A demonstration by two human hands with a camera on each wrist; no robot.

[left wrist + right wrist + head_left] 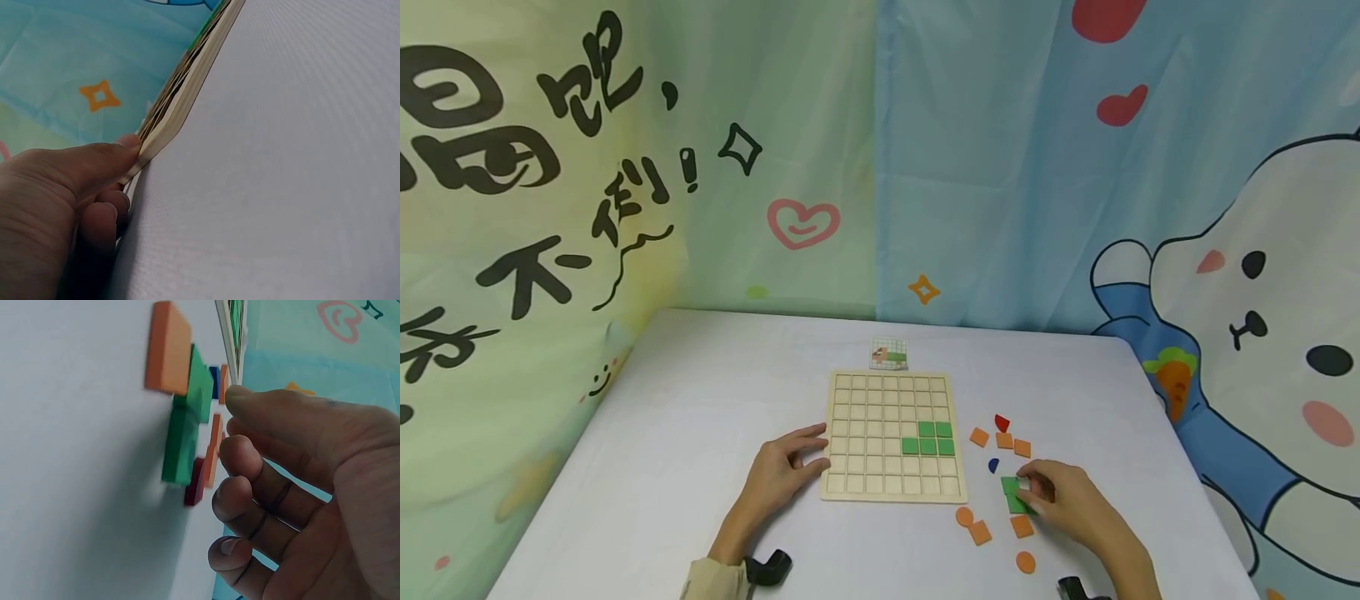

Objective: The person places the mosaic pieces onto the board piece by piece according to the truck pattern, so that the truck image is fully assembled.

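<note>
A light wooden grid board lies on the table, with several green square tiles in cells at its right side. My left hand holds the board's left edge, the thumb at the rim and the other fingers curled beside it. My right hand is over a loose group of green tiles to the right of the board. In the right wrist view its fingers are loosely curled with nothing between them, and the green tiles lie just beyond.
Around the right hand lie orange squares, orange rounds, a red piece and a blue half-round. A small pattern card lies behind the board. A printed curtain hangs past the table's far edge.
</note>
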